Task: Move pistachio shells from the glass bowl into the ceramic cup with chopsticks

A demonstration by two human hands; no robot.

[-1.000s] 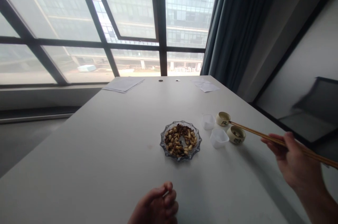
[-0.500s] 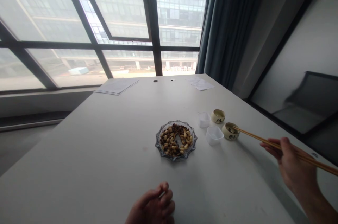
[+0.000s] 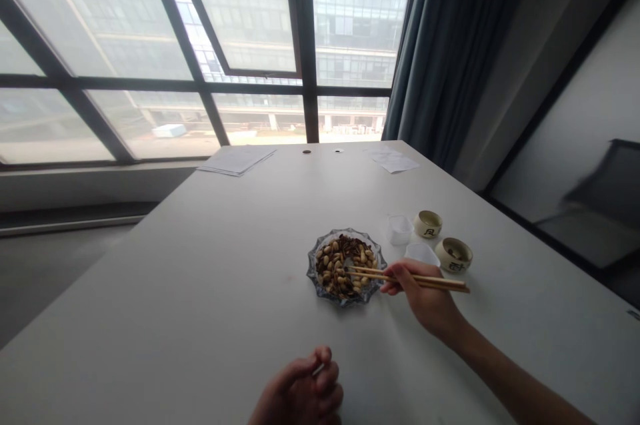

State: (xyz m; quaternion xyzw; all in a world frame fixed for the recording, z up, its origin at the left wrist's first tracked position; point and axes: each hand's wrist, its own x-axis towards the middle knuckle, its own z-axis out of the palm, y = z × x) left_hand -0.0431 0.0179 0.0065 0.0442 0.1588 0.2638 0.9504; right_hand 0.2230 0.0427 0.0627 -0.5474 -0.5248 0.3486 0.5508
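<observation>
**Chopsticks (image 3: 445, 282) held over a glass dish (image 3: 345, 302) of nuts**

A pair of chopsticks is pinched between the thumb and fingers of the right hand (image 3: 430, 301) — the tips are pointed in among the pistachio-like nuts (image 3: 329, 265) (whether one is gripped cannot be told). The scallop-rimmed dish is placed just left of this grip, on the white table (image 3: 200, 291); dark slender pieces (image 3: 350, 245) are also held in it. The nearer clear plastic cup (image 3: 423, 253) is partly hidden behind the fingers, and the farther plastic cup (image 3: 400, 230) is set beyond it. To the grip's right and beyond, two ceramic cups marked with characters are seen: the near ceramic cup (image 3: 453, 265), with bits inside, and the far ceramic cup (image 3: 428, 233). Nearer the viewer and left of the grip, the left hand (image 3: 307, 393) is half curled — whether its fingertips are pressed together cannot be told.
</observation>
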